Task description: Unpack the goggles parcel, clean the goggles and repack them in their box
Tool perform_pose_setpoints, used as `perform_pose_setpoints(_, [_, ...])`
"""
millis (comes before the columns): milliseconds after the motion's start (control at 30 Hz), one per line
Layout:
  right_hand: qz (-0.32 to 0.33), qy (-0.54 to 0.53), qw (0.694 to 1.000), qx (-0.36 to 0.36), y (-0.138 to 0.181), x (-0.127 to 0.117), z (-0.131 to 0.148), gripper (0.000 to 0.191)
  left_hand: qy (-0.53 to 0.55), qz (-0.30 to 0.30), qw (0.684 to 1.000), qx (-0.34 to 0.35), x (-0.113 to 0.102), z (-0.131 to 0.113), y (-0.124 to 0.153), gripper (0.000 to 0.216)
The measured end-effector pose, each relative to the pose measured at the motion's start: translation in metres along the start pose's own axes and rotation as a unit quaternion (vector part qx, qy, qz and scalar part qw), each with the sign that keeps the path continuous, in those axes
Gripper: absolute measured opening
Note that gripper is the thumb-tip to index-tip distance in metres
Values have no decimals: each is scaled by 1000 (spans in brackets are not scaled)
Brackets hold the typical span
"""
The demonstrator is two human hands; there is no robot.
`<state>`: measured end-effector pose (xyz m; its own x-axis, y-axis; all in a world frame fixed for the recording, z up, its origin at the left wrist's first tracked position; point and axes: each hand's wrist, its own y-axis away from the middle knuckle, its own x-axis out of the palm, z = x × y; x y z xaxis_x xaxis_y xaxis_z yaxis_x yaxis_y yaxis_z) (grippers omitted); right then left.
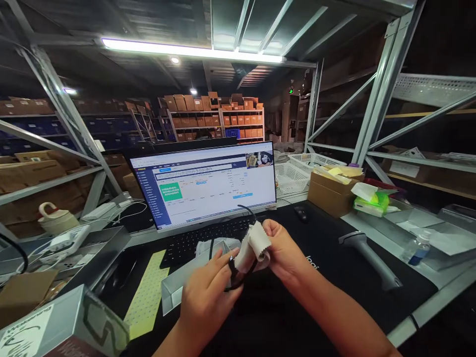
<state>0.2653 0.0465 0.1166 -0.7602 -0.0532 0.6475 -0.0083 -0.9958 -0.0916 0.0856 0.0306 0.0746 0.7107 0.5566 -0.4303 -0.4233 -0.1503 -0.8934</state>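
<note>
Cloth point(242, 255) pinched in the right hand point(280, 243), bunched against some black cord point(250, 209) the left hand point(208, 285) seems to grip, in front of the monitor point(211, 178). Looks like wiping, honestly; next move probably needs a steady left hold.

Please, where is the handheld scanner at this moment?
In the head view, the scanner lies on the black mat at the right, between the mouse and the small bottle.

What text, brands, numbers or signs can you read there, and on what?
"logi": black desk mat.
Monitor: text too small and blurred.
Silver box, lower left: lettering unclear, cut off.
Yellow sheet: illegible.
Green lit sign: too small.
Shelf cartons: labels too small.
Held pale cloth: no text visible.
</note>
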Motion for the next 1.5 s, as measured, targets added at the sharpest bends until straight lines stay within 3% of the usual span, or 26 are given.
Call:
perform_pose_setpoints(133, [-9, -8, 1000, -14, 4, 6, -16, 44, -32, -1, 999, -11, -1, 2, 3, 4])
perform_pose_setpoints(267, [-29, 141, 980, -133, 22, 13, -48, 33, -79, -9, 996, -40, -4, 5, 5, 11])
perform_pose_setpoints(333, [-32, 190, 970, -150, 27, 13, -53, 33, -77, -7, 996, -44, -4, 6, 5, 16])
perform_pose_setpoints(467, [3, 96, 994, -48, 19, 9, -35, 40, -23, 0, 999, -45, -3, 8, 1, 13])
perform_pose_setpoints(600, [4, -14, 1000, 4, -3, 1, -11, 52, 49, 24, 998, -22, -2, 16, -1, 3])
perform_pose_setpoints(733, [78, 44, 995, 54, -24, -16, 4, 60, 53, 54, 997, -17, -10, 28, -2, 11])
perform_pose_setpoints(800, [103, 128, 986, 34, -31, -29, 17, 54, 52, 61, 996, -35, -17, 31, -4, 16])
perform_pose_setpoints(967, [73, 293, 944, -134, -31, -56, 62, 44, 104, 114, 987, -46, -28, 29, -10, 21])
perform_pose_setpoints(1067, [69, 343, 918, -185, -23, -56, 71, 39, 121, 141, 982, -32, -31, 25, -13, 20])
perform_pose_setpoints(1167, [100, 385, 899, -181, -13, -45, 59, 34, 126, 170, 977, -22, -32, 20, -17, 17])
perform_pose_setpoints(1233, [155, 421, 881, -150, -6, -37, 47, 33, 128, 199, 971, -18, -33, 17, -19, 18])
perform_pose_setpoints(1367, [316, 532, 780, -93, 13, -22, 22, 37, 106, 275, 956, 3, -30, 13, -18, 17])
perform_pose_setpoints(1433, [324, 574, 746, -94, 22, -16, 10, 42, 91, 288, 953, 26, -27, 12, -17, 18])
perform_pose_setpoints(1500, [295, 581, 753, -96, 26, -11, 2, 46, 82, 281, 955, 48, -24, 12, -16, 18])
